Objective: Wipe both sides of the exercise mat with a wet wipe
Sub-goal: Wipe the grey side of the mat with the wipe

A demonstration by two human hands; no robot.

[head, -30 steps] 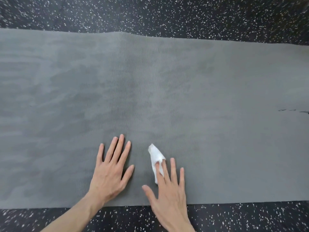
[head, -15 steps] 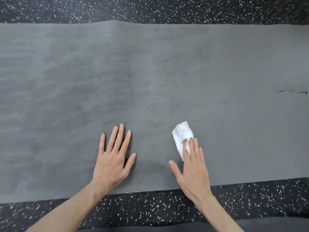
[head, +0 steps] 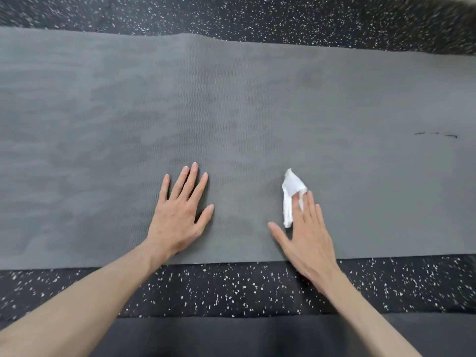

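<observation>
Exercise mat (head: pixel 257 104) flat on floor (head: pixel 231 287); darker damp-looking patches left and centre, right part looked unwiped, underside pending. Right hand (head: pixel 306 235) flat-fingered, pressed wet wipe (head: pixel 289 194); left hand (head: pixel 180 210) open, flat on mat.

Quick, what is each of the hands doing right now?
Left hand: open, flat on the grey mat, holding nothing.
Right hand: open, straight fingers pressing the white wet wipe onto the mat.
</observation>
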